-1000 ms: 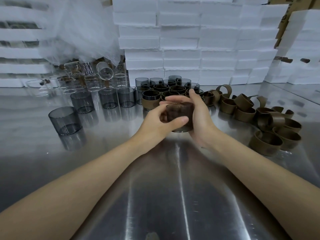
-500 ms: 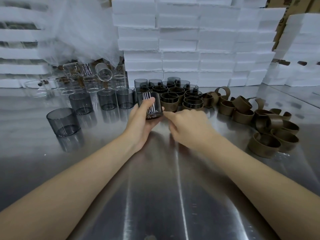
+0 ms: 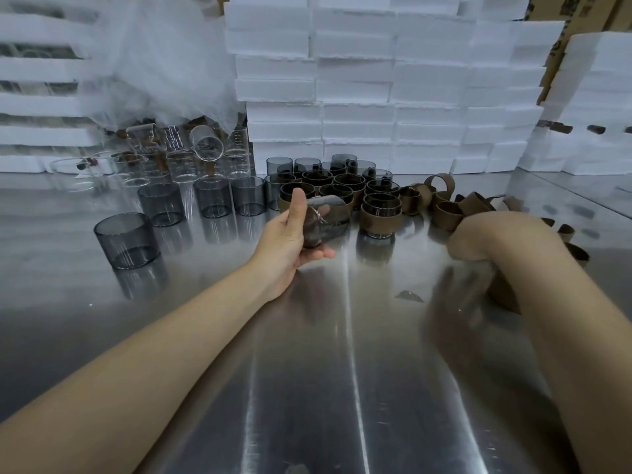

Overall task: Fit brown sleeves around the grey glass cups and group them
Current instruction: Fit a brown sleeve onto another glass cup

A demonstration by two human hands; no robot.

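Two bare arms reach over a shiny metal surface (image 3: 307, 371). My left grip (image 3: 287, 234) clasps one grey glass cup (image 3: 330, 218), thumb on its upper wall and fingers curled beneath. The cup is tilted, lifted off the surface, and juts from my palm toward the right. Just beyond it, toward the far edge, stands a cluster of sleeved cups (image 3: 379, 213), packed close together. Bare grey cups (image 3: 126, 239) stand to the left, apart from one another. My right grip (image 3: 472, 237) is blurred, wrist bent down among loose brown sleeves (image 3: 448, 210) heaped toward the right edge; I cannot tell whether it holds anything. Clear glasses (image 3: 205, 148) crowd the far left corner, and white foam blocks (image 3: 359, 97) are stacked high along the far edge.
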